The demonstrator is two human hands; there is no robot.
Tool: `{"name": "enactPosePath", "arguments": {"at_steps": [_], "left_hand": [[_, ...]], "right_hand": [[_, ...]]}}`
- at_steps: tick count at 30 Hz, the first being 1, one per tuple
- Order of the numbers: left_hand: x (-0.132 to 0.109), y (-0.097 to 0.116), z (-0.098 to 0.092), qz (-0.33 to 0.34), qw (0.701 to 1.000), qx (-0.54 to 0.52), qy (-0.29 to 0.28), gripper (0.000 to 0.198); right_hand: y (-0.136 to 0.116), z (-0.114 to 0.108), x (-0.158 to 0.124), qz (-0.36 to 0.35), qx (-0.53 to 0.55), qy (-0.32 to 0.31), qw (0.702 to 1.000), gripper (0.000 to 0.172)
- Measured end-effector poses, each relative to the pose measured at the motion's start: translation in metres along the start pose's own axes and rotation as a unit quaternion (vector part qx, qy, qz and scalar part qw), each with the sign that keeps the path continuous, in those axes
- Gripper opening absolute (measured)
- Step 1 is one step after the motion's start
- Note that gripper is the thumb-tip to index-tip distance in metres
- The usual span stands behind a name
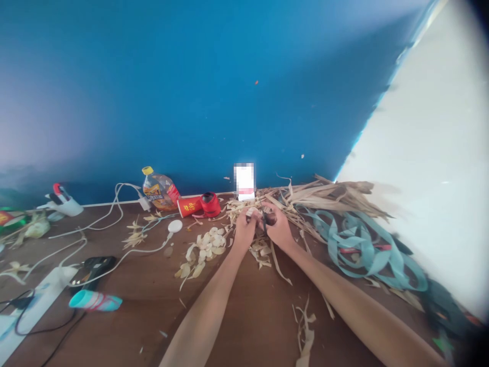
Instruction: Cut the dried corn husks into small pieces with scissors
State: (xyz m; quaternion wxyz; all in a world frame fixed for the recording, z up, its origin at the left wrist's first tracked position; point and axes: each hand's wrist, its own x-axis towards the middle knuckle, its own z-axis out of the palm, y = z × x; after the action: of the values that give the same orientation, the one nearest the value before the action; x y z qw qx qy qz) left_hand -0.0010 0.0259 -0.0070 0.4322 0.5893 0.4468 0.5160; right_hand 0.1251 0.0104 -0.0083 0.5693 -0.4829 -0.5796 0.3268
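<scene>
Both my hands meet over a brown table (153, 306), close to its back edge. My left hand (244, 229) is closed on a small pale piece of dried husk (251, 212). Around dark-handled scissors (264, 222) curl the fingers of my right hand (278, 227), right beside that piece; the blades are hard to make out. Cut husk scraps (261, 250) lie just below the hands. To their left is a pile of small, rounded, petal-like husk pieces (208, 246). Long dried husk leaves (336, 196) spread behind and right of my right hand.
A lit, blurred-out screen (245, 181) stands against the blue wall (191, 102). Left are a red cup (189, 206) on its side, a yellow-capped bottle (162, 191), white cables (118, 201) and a power strip (38, 303). Teal ribbon (367, 255) lies looped at right.
</scene>
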Motion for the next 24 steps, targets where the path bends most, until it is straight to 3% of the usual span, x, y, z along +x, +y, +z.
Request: {"name": "enactPosePath", "arguments": {"at_steps": [6,14,18,24], "left_hand": [[0.0013,-0.0105,0.0022,-0.008,1.0,0.027,0.0,0.03],[0.0035,-0.0049,0.0018,0.057,0.984,0.167,-0.026,0.03],[0.003,-0.0042,0.0041,0.095,0.979,0.177,-0.022,0.029],[-0.0003,-0.0039,0.0056,0.055,0.988,0.143,-0.021,0.026]], "right_hand": [[0.0031,0.0011,-0.0008,-0.015,0.01,0.11,0.994,0.047],[-0.0013,-0.0026,-0.0015,-0.005,-0.025,0.124,0.992,0.048],[-0.0012,-0.0029,-0.0003,0.001,-0.023,0.134,0.991,0.047],[0.0027,-0.0007,0.0016,0.03,0.026,0.143,0.989,0.051]]}}
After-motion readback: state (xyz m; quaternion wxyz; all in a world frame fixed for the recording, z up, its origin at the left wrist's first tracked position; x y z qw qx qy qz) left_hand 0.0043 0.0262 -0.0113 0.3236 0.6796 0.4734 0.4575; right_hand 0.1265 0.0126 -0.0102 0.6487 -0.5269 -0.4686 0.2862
